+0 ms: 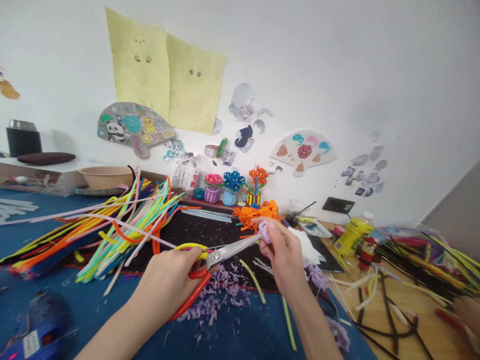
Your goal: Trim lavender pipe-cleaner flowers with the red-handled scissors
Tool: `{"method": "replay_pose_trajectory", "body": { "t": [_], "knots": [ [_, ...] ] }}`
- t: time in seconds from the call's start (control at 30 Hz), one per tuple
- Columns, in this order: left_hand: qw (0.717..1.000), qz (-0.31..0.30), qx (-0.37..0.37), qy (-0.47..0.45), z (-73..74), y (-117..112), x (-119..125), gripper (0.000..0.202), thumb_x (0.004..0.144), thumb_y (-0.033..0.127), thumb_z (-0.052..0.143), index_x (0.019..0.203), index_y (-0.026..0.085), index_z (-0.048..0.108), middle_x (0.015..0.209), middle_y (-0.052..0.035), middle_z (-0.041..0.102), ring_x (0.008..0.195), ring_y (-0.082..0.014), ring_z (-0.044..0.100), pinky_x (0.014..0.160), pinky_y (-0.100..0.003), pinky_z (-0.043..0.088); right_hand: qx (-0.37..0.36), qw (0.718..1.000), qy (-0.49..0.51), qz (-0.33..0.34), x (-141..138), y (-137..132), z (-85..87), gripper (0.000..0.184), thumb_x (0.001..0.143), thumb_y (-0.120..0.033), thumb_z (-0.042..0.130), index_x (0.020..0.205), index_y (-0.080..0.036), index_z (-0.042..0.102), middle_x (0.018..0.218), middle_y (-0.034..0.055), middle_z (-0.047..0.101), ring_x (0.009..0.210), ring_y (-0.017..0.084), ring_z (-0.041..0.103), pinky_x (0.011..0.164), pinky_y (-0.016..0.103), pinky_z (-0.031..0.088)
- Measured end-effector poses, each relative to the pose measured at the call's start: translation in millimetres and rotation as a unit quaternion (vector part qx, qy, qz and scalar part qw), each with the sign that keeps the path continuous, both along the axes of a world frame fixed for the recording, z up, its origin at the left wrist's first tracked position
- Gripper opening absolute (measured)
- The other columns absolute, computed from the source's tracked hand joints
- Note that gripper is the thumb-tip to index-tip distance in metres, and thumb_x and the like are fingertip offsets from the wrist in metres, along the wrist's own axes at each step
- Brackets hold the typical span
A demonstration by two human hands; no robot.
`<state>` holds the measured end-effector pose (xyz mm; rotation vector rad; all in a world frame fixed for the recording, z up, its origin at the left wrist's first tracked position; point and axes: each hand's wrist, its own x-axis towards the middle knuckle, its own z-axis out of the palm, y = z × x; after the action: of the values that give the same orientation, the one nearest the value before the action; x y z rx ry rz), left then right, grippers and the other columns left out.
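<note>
My left hand point(170, 280) is closed round the yellow and orange handles of a pair of scissors point(221, 254), whose blades point right. The blade tips reach a small lilac fuzzy piece point(263, 231) that my right hand point(283, 250) pinches between its fingertips. Below the scissors lies a heap of purple fluff trimmings point(219, 295) on the blue table top point(240, 335). A black mat point(202, 232) lies just behind the hands.
A big fan of coloured pipe cleaners point(112, 225) covers the left. Orange pipe-cleaner pieces point(255, 212) and small flower pots point(232, 187) stand by the wall. At the right are black and yellow pipe cleaners point(420, 260), a yellow bottle point(352, 234) and a blue glue gun point(37, 330).
</note>
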<state>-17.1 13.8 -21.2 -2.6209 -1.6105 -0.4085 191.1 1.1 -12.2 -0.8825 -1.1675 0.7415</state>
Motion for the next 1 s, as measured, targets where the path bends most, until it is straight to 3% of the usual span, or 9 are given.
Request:
{"method": "replay_pose_trajectory", "body": {
  "t": [0.33, 0.53, 0.73, 0.87, 1.0],
  "knots": [
    [1.0, -0.001, 0.009, 0.007, 0.4, -2.8, -1.1, 0.037, 0.088, 0.052, 0.04, 0.077, 0.022, 0.059, 0.063, -0.0036, 0.067, 0.065, -0.0265, 0.067, 0.051, -0.026, 0.029, 0.0, 1.0, 0.01, 0.0, 0.2, 0.8, -0.4, 0.03, 0.083, -0.043, 0.059, 0.09, -0.016, 0.07, 0.065, -0.0014, 0.048, 0.05, 0.005, 0.036, 0.041, 0.016, 0.024],
    [1.0, -0.006, 0.014, 0.019, -2.7, -0.3, -1.0, 0.032, 0.088, 0.046, 0.042, 0.077, 0.022, 0.059, 0.061, -0.0029, 0.065, 0.065, -0.0267, 0.066, 0.051, -0.027, 0.027, -0.007, 1.0, 0.006, 0.0, 0.2, 1.5, -1.2, 0.029, 0.084, -0.043, 0.059, 0.09, -0.017, 0.07, 0.061, -0.0025, 0.045, 0.049, 0.005, 0.035, 0.041, 0.016, 0.025],
    [1.0, -0.004, 0.002, -0.004, -1.6, -1.3, 1.9, 0.038, 0.088, 0.052, 0.04, 0.07, 0.022, 0.056, 0.057, -0.0013, 0.061, 0.061, -0.0241, 0.064, 0.051, -0.026, 0.025, -0.01, 1.0, 0.003, -0.021, 0.6, 2.3, -0.4, 0.031, 0.083, -0.044, 0.058, 0.089, -0.016, 0.069, 0.058, -0.0029, 0.046, 0.047, 0.006, 0.033, 0.041, 0.017, 0.026],
    [0.999, 0.021, -0.015, -0.036, 0.8, -3.3, 3.2, 0.037, 0.082, 0.056, 0.046, 0.067, 0.022, 0.053, 0.061, 0.0003, 0.061, 0.062, -0.0216, 0.063, 0.05, -0.026, 0.024, -0.02, 0.999, 0.005, -0.04, 1.4, 3.3, -0.3, 0.034, 0.081, -0.047, 0.059, 0.088, -0.015, 0.068, 0.056, -0.0033, 0.045, 0.047, 0.006, 0.032, 0.04, 0.018, 0.026],
    [0.997, 0.033, -0.02, -0.072, 2.5, -3.0, 3.8, 0.03, 0.079, 0.053, 0.051, 0.076, 0.023, 0.053, 0.074, 0.0007, 0.065, 0.066, -0.0195, 0.062, 0.052, -0.025, 0.026, -0.021, 0.999, 0.01, -0.041, 1.2, 2.9, 0.7, 0.036, 0.081, -0.048, 0.058, 0.088, -0.014, 0.068, 0.058, -0.0029, 0.045, 0.047, 0.007, 0.031, 0.04, 0.019, 0.024]
  ]
}}
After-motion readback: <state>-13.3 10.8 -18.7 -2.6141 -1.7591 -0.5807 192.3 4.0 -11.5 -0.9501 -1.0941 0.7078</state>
